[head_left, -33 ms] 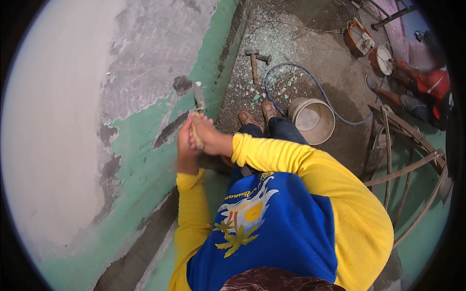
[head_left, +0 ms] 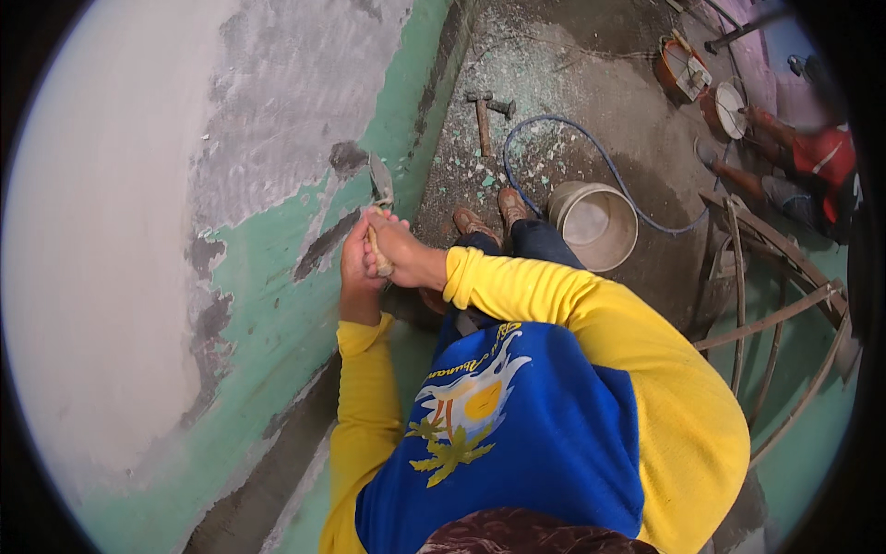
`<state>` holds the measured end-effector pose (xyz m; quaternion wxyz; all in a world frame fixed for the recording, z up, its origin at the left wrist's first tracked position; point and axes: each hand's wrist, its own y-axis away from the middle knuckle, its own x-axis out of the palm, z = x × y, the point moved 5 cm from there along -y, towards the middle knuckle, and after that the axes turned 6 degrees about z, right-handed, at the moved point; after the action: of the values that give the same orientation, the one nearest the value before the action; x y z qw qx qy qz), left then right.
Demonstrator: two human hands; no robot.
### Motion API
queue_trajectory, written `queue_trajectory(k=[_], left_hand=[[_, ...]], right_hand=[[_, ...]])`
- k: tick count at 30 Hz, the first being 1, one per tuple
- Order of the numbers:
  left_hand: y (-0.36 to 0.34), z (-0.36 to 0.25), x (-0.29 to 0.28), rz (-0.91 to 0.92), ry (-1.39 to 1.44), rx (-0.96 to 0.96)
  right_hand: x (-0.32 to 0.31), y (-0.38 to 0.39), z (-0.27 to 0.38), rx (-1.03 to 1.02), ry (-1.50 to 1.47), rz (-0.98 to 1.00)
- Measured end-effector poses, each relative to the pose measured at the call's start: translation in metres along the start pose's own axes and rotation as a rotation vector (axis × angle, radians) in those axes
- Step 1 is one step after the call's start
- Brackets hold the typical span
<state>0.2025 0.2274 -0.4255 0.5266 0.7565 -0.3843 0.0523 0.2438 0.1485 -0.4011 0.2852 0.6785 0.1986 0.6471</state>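
A trowel with a pale wooden handle [head_left: 377, 251] and a grey metal blade [head_left: 379, 177] is held close to the wall. My right hand [head_left: 403, 251] wraps round the handle. Pressed against it, my left hand [head_left: 355, 263] closes on the same handle from the wall side. The blade points away from me, by the edge of the green paint; whether it touches the wall I cannot tell. The wall [head_left: 277, 249] is part green paint, part bare grey patches and part smooth whitish coat.
A hammer [head_left: 484, 125] lies among paint chips on the floor. By my feet stands a whitish bucket [head_left: 595, 228], with a blue hose [head_left: 604, 152] curving round it. At right, a person in red [head_left: 821, 166] sits near two containers; wooden bars [head_left: 771, 319] stand closer.
The trowel blade has turned a little, its bright tip now looking grey. Both hands have shifted very slightly; they keep hold of the handle.
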Motion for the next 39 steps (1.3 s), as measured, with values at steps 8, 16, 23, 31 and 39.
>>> queue_trajectory(k=[8,16,23,31,39], left_hand=[[-0.01,0.005,0.026,0.055,0.065,-0.033],[0.012,0.011,0.034,0.092,0.105,-0.001],[-0.071,0.009,0.03,0.16,0.041,-0.013],[-0.041,0.012,0.031,0.128,0.024,0.014],[-0.083,0.013,0.043,0.22,0.038,0.028]], right_hand=[[0.003,0.007,0.022,-0.005,0.135,-0.07],[0.007,0.022,0.02,-0.081,0.164,-0.035],[-0.033,-0.035,0.056,-0.083,0.068,0.102],[-0.018,-0.007,0.035,-0.119,0.168,-0.03],[-0.045,-0.039,0.056,-0.275,0.15,-0.025]])
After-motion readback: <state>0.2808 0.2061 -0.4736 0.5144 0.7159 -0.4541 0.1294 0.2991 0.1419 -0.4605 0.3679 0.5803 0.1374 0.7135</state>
